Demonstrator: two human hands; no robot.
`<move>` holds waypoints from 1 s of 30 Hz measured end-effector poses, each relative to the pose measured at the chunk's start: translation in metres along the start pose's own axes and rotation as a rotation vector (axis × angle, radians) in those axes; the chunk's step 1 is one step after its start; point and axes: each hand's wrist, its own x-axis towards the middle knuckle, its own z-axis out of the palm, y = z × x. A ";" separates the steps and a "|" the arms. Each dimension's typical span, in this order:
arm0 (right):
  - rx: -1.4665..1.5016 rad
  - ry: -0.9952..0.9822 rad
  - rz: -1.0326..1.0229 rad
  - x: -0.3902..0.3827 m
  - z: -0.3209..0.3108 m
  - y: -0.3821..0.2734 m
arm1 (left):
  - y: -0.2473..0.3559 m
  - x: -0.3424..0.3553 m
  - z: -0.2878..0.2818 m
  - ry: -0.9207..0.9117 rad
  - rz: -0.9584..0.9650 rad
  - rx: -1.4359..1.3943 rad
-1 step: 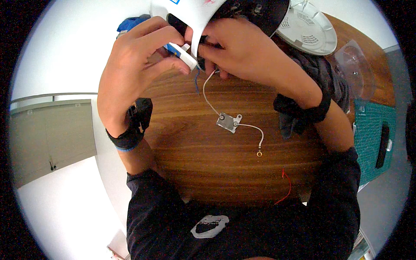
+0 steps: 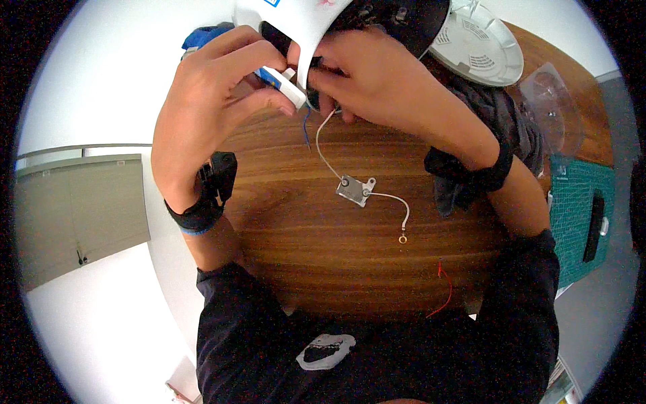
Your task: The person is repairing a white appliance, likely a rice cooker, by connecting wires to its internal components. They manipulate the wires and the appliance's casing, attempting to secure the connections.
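Note:
My left hand point(image 2: 205, 101) is closed on a small white-and-blue piece point(image 2: 286, 88) beside the white appliance housing point(image 2: 289, 19) at the top. My right hand point(image 2: 387, 87) has its fingers curled in at the housing’s dark opening; whatever they grip is hidden. A blue wire point(image 2: 307, 129) and a white wire point(image 2: 319, 145) hang below my hands. The white wire runs to a small metal component point(image 2: 352, 190) lying on the wooden table point(image 2: 289, 229); from it a second white wire point(image 2: 406, 212) ends in a ring terminal point(image 2: 402, 239).
A white vented cover point(image 2: 481, 44) lies at the upper right, near clear plastic point(image 2: 552, 108) and dark cloth point(image 2: 451, 195). A green cutting mat point(image 2: 572, 249) with a long black object point(image 2: 592, 229) is at the right edge. A red wire point(image 2: 445, 289) lies near my body.

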 end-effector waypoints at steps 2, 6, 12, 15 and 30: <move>-0.029 0.038 -0.040 0.000 0.002 0.001 | -0.001 0.000 -0.001 0.001 0.005 0.022; -0.059 0.063 0.018 0.002 0.002 -0.006 | 0.001 -0.005 -0.003 -0.040 -0.127 0.015; 0.024 -0.006 0.011 0.001 0.002 -0.002 | -0.002 -0.004 -0.004 -0.036 -0.069 0.051; 0.065 -0.031 0.051 0.003 0.000 -0.003 | -0.001 -0.003 -0.004 -0.032 -0.054 0.041; -0.103 0.089 -0.047 0.000 0.002 -0.007 | 0.003 -0.005 -0.003 -0.035 -0.150 -0.028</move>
